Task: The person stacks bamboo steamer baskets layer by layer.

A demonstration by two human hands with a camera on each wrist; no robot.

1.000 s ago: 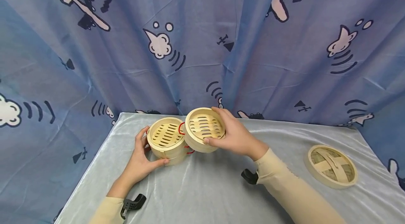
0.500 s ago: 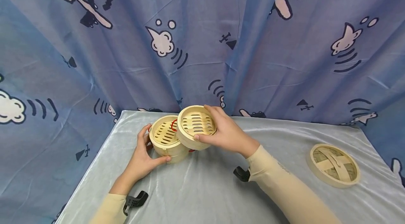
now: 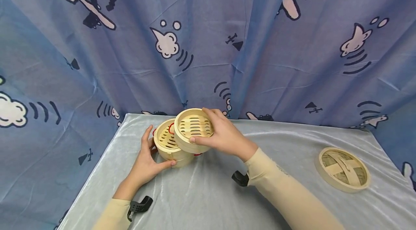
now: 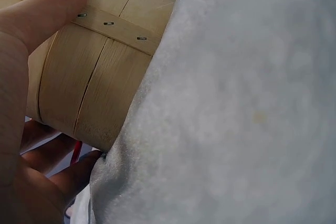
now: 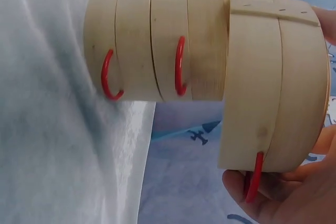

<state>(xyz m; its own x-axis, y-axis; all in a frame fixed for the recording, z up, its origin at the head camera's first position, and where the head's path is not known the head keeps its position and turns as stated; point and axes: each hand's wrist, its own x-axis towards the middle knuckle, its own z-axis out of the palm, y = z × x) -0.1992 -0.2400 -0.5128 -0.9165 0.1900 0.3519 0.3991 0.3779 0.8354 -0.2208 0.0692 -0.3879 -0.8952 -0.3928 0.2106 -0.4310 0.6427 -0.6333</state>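
Two bamboo steamer baskets (image 5: 136, 51) stand stacked on the table, the upper one showing its slotted floor in the head view. My left hand (image 3: 144, 165) holds this stack (image 4: 100, 72) from the left, thumb on the near wall and fingers round the far side. With my right hand (image 3: 227, 138) I grip a third steamer basket (image 3: 195, 127) by its right side, thumb on the near rim. It is tilted and overlaps the right part of the stack's top. In the right wrist view, its underside is right at the stack's rim, offset from it. Red loop handles (image 5: 180, 66) stick out from the baskets.
A round bamboo steamer lid (image 3: 346, 170) with a woven top and strap lies at the table's right. Grey velvety cloth (image 3: 201, 197) covers the table. Behind it hangs a blue curtain (image 3: 208, 60) with printed planes. Black wrist mounts (image 3: 141, 205) sit at both sleeves.
My right hand has moved left with the third basket, from beside the stack to partly over it. The left hand stays on the stack. The head view has shifted slightly.
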